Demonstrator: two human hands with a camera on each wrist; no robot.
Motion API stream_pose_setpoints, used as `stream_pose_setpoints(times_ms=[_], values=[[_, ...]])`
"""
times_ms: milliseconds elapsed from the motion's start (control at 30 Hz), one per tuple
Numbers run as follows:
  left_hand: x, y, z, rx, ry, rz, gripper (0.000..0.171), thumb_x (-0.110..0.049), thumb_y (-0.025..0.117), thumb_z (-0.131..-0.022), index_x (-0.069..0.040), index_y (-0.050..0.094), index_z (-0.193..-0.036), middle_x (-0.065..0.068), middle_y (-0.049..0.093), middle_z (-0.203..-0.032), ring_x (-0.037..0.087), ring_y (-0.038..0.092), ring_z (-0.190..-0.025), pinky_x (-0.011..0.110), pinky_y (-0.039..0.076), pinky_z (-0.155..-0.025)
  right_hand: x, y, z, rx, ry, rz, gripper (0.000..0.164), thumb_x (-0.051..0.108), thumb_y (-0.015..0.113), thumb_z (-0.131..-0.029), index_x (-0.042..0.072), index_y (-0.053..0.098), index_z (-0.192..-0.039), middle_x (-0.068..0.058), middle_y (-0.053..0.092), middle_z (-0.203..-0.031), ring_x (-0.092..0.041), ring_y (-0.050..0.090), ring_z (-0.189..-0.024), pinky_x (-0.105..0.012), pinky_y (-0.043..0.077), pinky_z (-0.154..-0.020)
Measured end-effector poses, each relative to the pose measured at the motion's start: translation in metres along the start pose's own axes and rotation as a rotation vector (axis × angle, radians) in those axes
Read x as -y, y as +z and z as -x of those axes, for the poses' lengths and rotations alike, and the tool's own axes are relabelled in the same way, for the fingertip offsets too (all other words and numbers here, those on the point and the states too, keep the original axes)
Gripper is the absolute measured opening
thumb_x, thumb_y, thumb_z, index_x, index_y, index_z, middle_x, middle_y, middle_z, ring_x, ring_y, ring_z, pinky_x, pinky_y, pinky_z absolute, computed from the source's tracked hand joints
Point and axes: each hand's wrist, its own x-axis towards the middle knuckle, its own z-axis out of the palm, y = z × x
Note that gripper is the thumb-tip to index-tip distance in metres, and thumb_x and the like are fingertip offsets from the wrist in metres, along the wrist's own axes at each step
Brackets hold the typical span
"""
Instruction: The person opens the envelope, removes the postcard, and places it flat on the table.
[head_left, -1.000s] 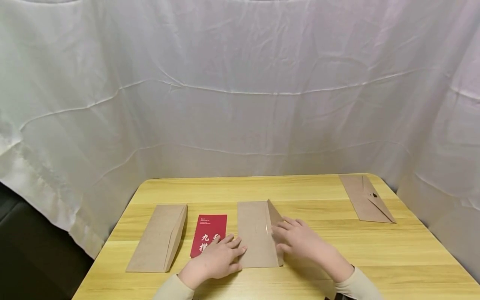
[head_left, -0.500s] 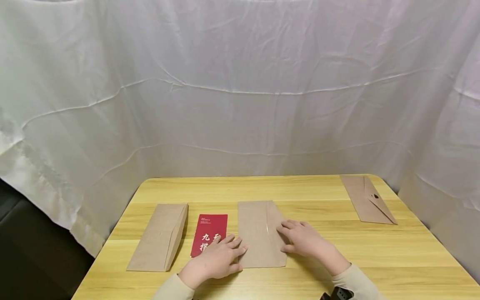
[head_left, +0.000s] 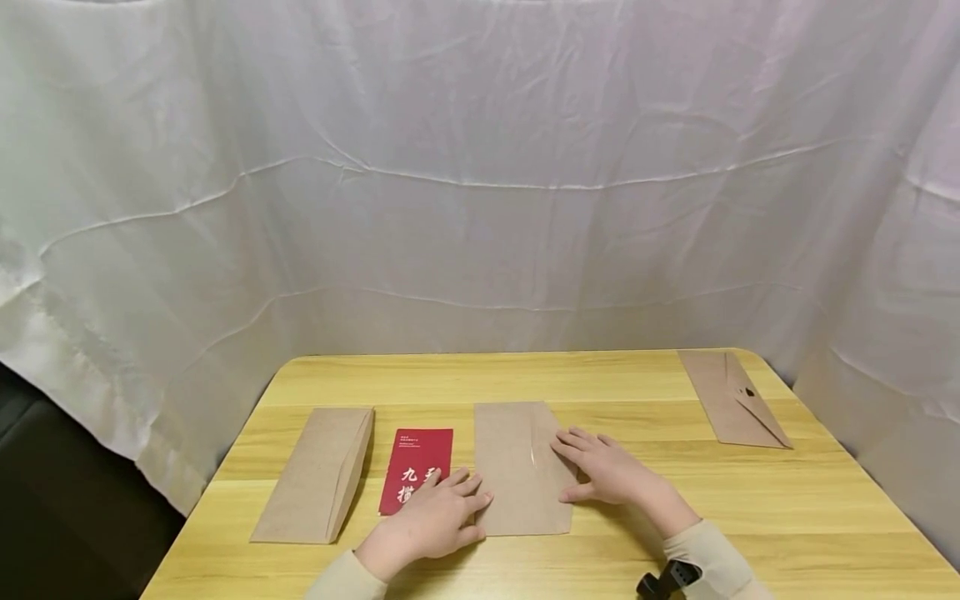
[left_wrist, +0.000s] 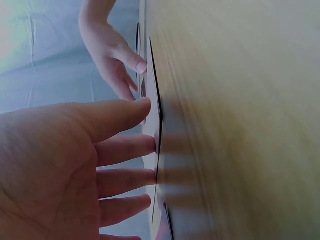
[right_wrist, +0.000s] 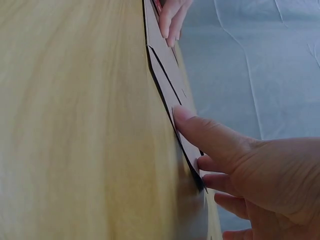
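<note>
A brown paper envelope lies in the middle of the table in the head view, its flap spread out flat to the right. My left hand rests at its left edge with fingers extended, the fingertips touching the paper. Partly under that hand is a red card with white characters; its lower part is hidden. Over the outer edge of the flap lies my right hand, fingers spread; in the right wrist view its thumb touches the flap's edge.
To the left lies another brown envelope with its flap slightly raised. A third envelope, flap folded over and marked with a small dark spot, sits at the back right. White curtains hang around the wooden table.
The middle envelope's flap has swung from half raised to lying flat on the right. My right hand has shifted slightly right with it, while the left hand has stayed in place.
</note>
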Motion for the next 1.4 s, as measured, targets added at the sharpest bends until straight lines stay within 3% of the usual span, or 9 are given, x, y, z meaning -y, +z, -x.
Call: stream_pose_setpoints(times_ms=[333,733,933,1100,1233,1400], values=[[-0.009,-0.004,-0.008,-0.039,0.024,-0.066,0.047,-0.049,0.061,-0.091,-0.028,0.061,-0.132,0.001,0.056,-0.142,0.029,0.047,-0.137,0.060,0.035,-0.110,0.003,-0.003,0.002,0.008,0.015,-0.016,0.082,0.052,0.069,-0.083,0.003,0.046,-0.144,-0.021,0.043,-0.150,-0.045,0.037,-0.139,-0.070,0.030,-0.107],[-0.038,-0.010,-0.045,-0.066,0.152,-0.147,0.043,-0.051,0.059,-0.092,-0.032,0.061,-0.131,-0.004,0.056,-0.140,0.021,0.048,-0.134,0.054,0.042,-0.107,0.003,-0.006,0.004,0.015,0.027,0.007,0.082,0.052,0.071,-0.081,0.003,0.048,-0.142,-0.021,0.045,-0.148,-0.044,0.039,-0.138,-0.068,0.031,-0.107],[-0.048,-0.012,-0.059,-0.030,0.204,-0.138,0.047,-0.054,0.058,-0.092,-0.034,0.057,-0.134,-0.008,0.053,-0.144,0.021,0.045,-0.138,0.054,0.042,-0.107,0.001,-0.004,0.004,0.003,0.008,0.012,0.082,0.052,0.071,-0.081,0.001,0.049,-0.141,-0.022,0.046,-0.148,-0.044,0.040,-0.138,-0.067,0.033,-0.107],[-0.052,-0.012,-0.067,-0.026,0.245,-0.152,0.047,-0.046,0.066,-0.089,-0.036,0.057,-0.134,-0.010,0.055,-0.141,0.020,0.048,-0.135,0.053,0.044,-0.104,0.000,-0.003,0.004,0.006,0.003,0.019,0.081,0.053,0.070,-0.082,0.002,0.049,-0.141,-0.021,0.046,-0.148,-0.044,0.039,-0.138,-0.066,0.033,-0.107],[-0.051,-0.010,-0.071,-0.026,0.236,-0.116,0.044,-0.038,0.075,-0.083,-0.034,0.063,-0.125,-0.010,0.060,-0.131,0.016,0.053,-0.127,0.053,0.045,-0.103,0.000,-0.002,0.003,0.014,0.007,0.007,0.083,0.054,0.070,-0.081,0.002,0.048,-0.142,-0.021,0.044,-0.149,-0.044,0.039,-0.138,-0.067,0.032,-0.107],[-0.044,-0.010,-0.078,-0.026,0.240,-0.064,0.037,-0.042,0.081,-0.075,-0.035,0.067,-0.109,-0.012,0.059,-0.116,0.009,0.055,-0.111,0.041,0.047,-0.100,-0.002,-0.002,0.003,0.008,0.013,-0.004,0.083,0.053,0.071,-0.081,0.002,0.048,-0.142,-0.022,0.044,-0.149,-0.045,0.039,-0.138,-0.067,0.032,-0.108]])
